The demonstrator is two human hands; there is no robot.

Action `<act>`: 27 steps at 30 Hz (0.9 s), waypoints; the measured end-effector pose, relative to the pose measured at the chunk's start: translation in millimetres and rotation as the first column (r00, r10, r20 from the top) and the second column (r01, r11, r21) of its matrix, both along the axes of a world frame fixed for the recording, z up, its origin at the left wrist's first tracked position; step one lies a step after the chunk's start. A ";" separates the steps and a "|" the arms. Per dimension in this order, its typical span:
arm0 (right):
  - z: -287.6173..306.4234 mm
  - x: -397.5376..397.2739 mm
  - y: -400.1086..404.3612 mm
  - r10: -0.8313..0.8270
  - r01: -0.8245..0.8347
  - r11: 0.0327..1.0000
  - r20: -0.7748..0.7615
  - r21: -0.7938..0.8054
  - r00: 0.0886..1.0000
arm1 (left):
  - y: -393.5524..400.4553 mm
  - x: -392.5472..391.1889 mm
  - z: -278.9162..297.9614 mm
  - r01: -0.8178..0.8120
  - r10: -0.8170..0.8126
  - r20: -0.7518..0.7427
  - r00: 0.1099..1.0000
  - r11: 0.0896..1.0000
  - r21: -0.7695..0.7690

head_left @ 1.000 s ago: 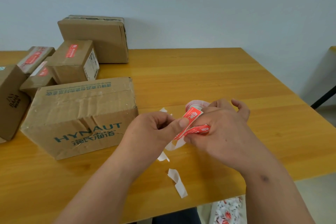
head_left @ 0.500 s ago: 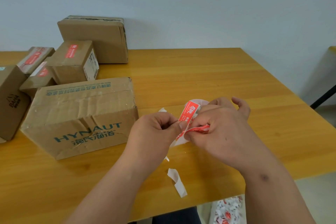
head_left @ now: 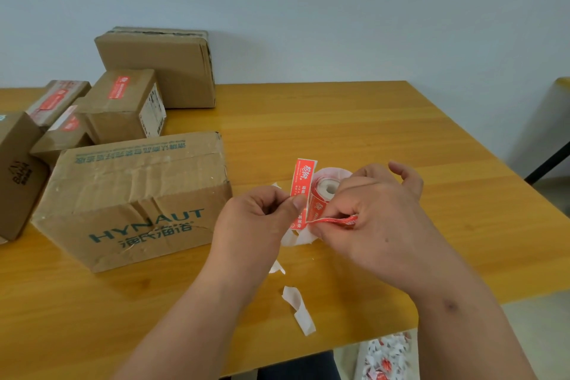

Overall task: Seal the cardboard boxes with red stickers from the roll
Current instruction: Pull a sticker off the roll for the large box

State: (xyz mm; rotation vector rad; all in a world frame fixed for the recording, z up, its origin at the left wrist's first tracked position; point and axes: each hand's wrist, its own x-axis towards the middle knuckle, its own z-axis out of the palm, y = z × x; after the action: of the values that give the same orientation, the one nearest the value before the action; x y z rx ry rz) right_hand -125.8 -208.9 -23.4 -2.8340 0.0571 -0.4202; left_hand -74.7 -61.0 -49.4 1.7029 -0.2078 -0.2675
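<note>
Left hand [head_left: 259,219] pinched on upright red sticker [head_left: 303,182], right hand [head_left: 373,213] gripped round sticker roll [head_left: 324,194], held above bench [head_left: 339,133], just beside unsealed HYNAUT box [head_left: 135,194], stickered boxes [head_left: 123,102] behind.

A plain packing room or office — bare wall [head_left: 339,9], wooden table [head_left: 339,120], stickered boxes [head_left: 123,102] crowding the tabletop's far left corner.
</note>
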 end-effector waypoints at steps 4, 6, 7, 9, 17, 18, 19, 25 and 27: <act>2.1 -1.8 -2.4 0.014 -0.015 0.999 0.015 0.038 1.000 | 0.5 2.8 -0.9 -0.033 0.033 -0.008 0.999 0.999 -0.002; 3.8 -3.4 -3.9 0.024 -0.025 0.997 0.009 0.068 1.000 | 0.8 4.4 -1.1 -0.057 0.057 -0.017 0.998 0.998 0.004; 4.7 -4.3 -4.6 0.025 -0.025 0.996 0.006 0.084 1.000 | 1.1 5.4 -1.4 -0.070 0.071 -0.019 0.997 0.997 0.012; 6.5 -5.6 -5.9 0.009 -0.010 0.992 0.002 0.124 1.000 | 1.9 6.8 -1.8 -0.101 0.101 -0.016 0.995 0.995 0.017; 8.6 -3.9 2.1 -0.063 0.057 0.994 0.071 0.089 0.995 | 2.9 0.8 9.2 -0.041 0.043 -0.054 0.998 0.999 0.031; 9.1 -4.1 3.1 -0.073 0.064 0.992 0.087 0.105 0.994 | 3.4 0.4 9.4 -0.038 0.040 -0.056 0.998 0.999 0.039; 9.2 -4.7 4.0 -0.077 0.065 0.991 0.108 0.118 0.991 | 4.0 0.4 9.1 -0.034 0.036 -0.055 0.998 0.999 0.042; 6.5 -3.5 13.9 -0.112 0.085 0.979 0.136 0.186 0.984 | 7.7 -1.9 9.3 0.007 -0.009 -0.064 0.998 1.000 -0.027; 6.6 -3.0 17.6 -0.106 0.084 0.975 0.097 0.206 0.990 | 9.9 -3.2 10.8 0.028 -0.033 -0.075 0.997 0.998 -0.064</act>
State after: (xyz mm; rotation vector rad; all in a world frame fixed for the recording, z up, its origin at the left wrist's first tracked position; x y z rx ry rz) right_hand -128.8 -191.3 -16.8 -2.6116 0.2027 -0.5541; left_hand -77.9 -51.1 -38.6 1.6256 -0.1839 -0.3444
